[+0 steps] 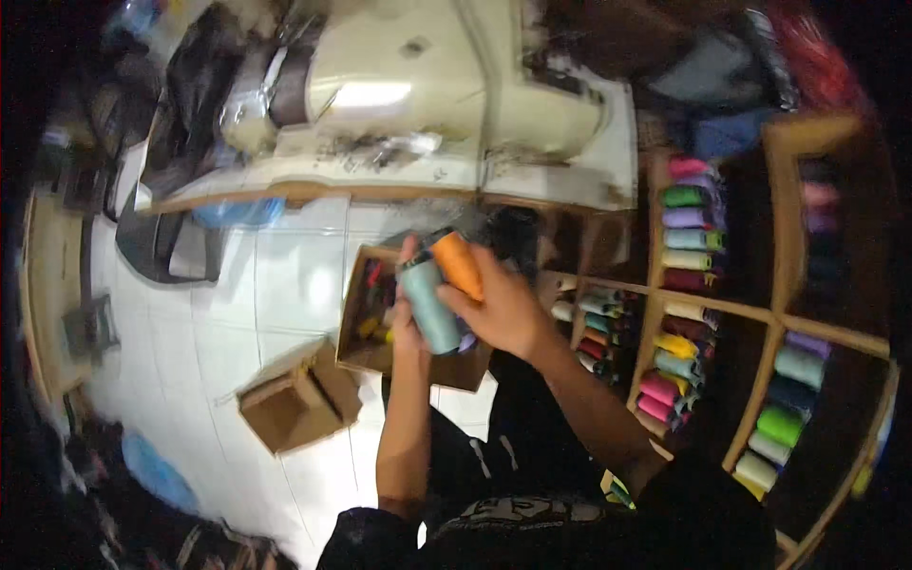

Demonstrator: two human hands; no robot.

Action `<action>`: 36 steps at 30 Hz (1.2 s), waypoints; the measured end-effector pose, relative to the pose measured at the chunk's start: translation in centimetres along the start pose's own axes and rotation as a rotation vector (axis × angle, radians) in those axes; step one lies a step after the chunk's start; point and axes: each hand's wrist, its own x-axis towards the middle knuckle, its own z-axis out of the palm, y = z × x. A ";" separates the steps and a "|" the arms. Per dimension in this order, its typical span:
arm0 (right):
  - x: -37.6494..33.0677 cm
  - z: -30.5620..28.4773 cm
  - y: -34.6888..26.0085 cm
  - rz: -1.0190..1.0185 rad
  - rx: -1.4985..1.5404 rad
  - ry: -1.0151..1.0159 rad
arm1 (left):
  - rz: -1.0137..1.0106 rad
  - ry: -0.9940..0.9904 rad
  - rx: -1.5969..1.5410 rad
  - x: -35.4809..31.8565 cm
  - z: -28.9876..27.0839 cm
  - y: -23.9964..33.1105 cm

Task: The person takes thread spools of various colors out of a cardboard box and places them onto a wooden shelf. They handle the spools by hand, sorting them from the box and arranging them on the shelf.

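Left hand (410, 328): fingers curled round pale teal cylindrical thread spool (434, 313), gripping it.
Right hand (508, 313): fingers closed round bright orange thread spool (460, 266); thumb at the teal spool's side.
Spools: both tilted, side by side, held above open brown cardboard box (366, 357). Contents partly hidden, blurred.
Floor: white tile (223, 332); smaller open brown cardboard carton (334, 380) sits left of the box.
Tabletop: white, wood-edged tabletop (560, 185) ahead, carrying large cream sewing machine (408, 57).
Right side: brown wooden shelving (722, 306), multicoloured thread spools (665, 385) in its compartments.
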 end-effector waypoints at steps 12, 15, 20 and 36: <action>-6.4 -14.1 0.1 -0.047 0.296 0.357 | -0.197 -0.268 -0.133 2.7 12.6 -3.0; -7.6 -17.0 0.6 0.042 0.653 0.426 | -0.312 -0.396 -0.255 3.6 15.7 -4.4; -8.8 -25.6 5.7 -0.193 0.891 1.157 | -0.395 -0.557 -0.388 4.8 18.1 -6.7; -8.5 -49.1 24.1 0.650 0.153 2.219 | -0.501 -0.617 -0.171 8.4 24.1 -7.1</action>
